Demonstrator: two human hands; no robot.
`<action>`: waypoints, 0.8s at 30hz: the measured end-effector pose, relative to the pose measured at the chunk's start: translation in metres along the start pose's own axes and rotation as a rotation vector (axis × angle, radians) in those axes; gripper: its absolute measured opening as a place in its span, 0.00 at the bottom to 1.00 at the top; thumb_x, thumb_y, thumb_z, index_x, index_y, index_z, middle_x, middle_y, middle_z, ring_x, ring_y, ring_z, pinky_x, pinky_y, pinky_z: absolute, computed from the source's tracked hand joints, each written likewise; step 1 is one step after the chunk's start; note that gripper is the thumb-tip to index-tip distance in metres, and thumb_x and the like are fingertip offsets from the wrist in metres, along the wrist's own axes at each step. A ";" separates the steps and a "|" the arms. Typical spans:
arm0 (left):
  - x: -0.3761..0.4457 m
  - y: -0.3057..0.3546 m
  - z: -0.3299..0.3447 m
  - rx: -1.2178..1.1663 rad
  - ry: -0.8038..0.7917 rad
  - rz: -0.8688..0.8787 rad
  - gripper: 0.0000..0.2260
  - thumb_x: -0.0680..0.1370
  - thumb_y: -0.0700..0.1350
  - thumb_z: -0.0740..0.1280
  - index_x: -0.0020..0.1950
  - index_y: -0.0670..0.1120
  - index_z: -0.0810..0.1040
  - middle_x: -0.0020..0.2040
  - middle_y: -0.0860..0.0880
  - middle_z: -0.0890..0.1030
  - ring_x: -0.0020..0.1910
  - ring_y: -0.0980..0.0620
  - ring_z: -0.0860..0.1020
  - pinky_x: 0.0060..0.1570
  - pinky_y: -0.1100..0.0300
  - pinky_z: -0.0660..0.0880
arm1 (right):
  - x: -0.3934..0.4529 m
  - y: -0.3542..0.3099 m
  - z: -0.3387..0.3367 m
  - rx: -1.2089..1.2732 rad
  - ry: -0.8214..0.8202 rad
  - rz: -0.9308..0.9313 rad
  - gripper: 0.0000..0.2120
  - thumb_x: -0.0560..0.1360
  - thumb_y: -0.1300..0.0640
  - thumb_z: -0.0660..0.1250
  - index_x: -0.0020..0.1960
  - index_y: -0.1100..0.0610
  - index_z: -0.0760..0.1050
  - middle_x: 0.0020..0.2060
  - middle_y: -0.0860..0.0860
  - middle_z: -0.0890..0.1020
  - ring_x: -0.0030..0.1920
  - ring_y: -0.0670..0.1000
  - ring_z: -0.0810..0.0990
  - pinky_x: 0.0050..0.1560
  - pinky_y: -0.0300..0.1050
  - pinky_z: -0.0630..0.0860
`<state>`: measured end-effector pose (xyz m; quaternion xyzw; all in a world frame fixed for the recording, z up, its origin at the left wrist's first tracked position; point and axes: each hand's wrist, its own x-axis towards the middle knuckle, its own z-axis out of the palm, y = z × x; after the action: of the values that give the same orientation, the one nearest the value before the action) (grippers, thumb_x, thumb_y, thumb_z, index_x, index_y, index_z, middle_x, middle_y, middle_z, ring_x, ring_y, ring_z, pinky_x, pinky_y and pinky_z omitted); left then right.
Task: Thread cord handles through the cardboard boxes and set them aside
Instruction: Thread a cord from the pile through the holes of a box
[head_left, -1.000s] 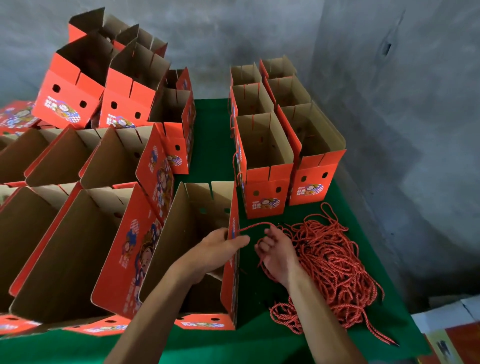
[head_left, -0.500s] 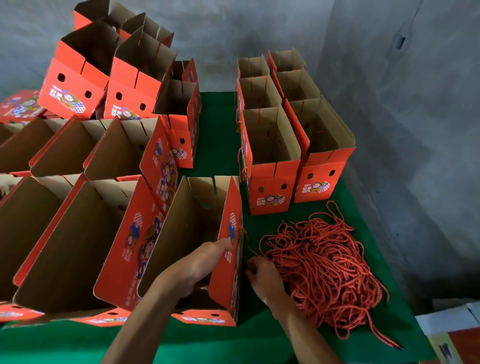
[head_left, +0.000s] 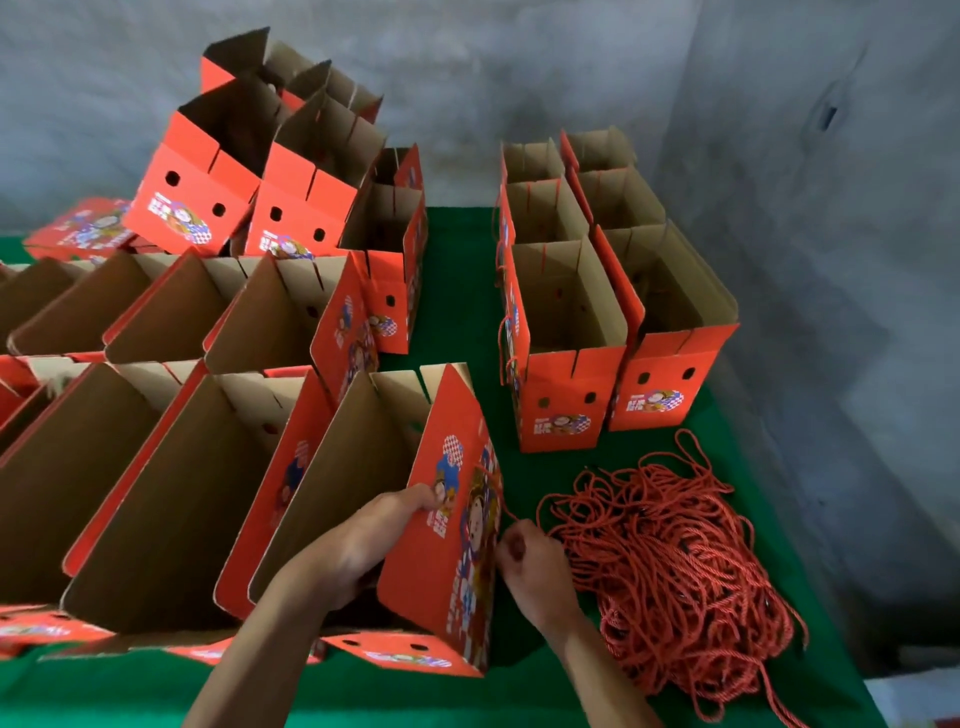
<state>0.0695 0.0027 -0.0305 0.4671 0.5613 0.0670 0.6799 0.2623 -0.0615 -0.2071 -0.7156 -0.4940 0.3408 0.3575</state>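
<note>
An open red cardboard box (head_left: 441, 561) with printed cartoon art stands at the table's front. My left hand (head_left: 363, 540) grips its right side panel, fingers inside and thumb on the printed face. My right hand (head_left: 524, 566) sits just outside that panel and pinches a red cord (head_left: 496, 499) that runs up along the panel. A tangled pile of red cords (head_left: 670, 561) lies right of that hand.
Several open boxes (head_left: 156, 467) crowd the left half of the green table (head_left: 457, 291), some stacked at the back. A double row of upright boxes (head_left: 571, 332) stands at the back right, some with cords hanging. A grey wall rises behind and to the right.
My right hand has dropped from above the box edge to beside its side panel, drawing the cord down. My left hand shifted its grip on the panel. The view moved closer.
</note>
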 end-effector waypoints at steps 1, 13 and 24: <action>-0.001 0.001 -0.001 0.003 0.008 0.010 0.20 0.81 0.59 0.63 0.65 0.48 0.78 0.53 0.44 0.87 0.55 0.42 0.85 0.67 0.41 0.75 | -0.004 -0.012 -0.006 0.148 0.001 -0.002 0.05 0.82 0.48 0.68 0.48 0.47 0.77 0.42 0.43 0.85 0.43 0.41 0.84 0.41 0.35 0.79; -0.003 0.000 -0.001 0.012 -0.001 0.048 0.19 0.81 0.61 0.62 0.66 0.51 0.76 0.53 0.46 0.87 0.56 0.43 0.85 0.66 0.41 0.75 | -0.051 -0.062 -0.033 0.422 -0.110 -0.036 0.05 0.78 0.45 0.71 0.47 0.44 0.83 0.46 0.43 0.87 0.49 0.44 0.85 0.49 0.39 0.82; -0.003 -0.001 0.000 0.008 -0.016 0.039 0.20 0.81 0.60 0.63 0.66 0.50 0.76 0.54 0.45 0.87 0.55 0.43 0.85 0.66 0.41 0.75 | -0.056 -0.069 -0.016 0.622 -0.023 0.056 0.07 0.78 0.45 0.71 0.48 0.48 0.84 0.47 0.49 0.87 0.49 0.50 0.85 0.56 0.54 0.82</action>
<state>0.0683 0.0002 -0.0295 0.4812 0.5468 0.0741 0.6811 0.2278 -0.0994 -0.1331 -0.5813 -0.3503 0.4935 0.5439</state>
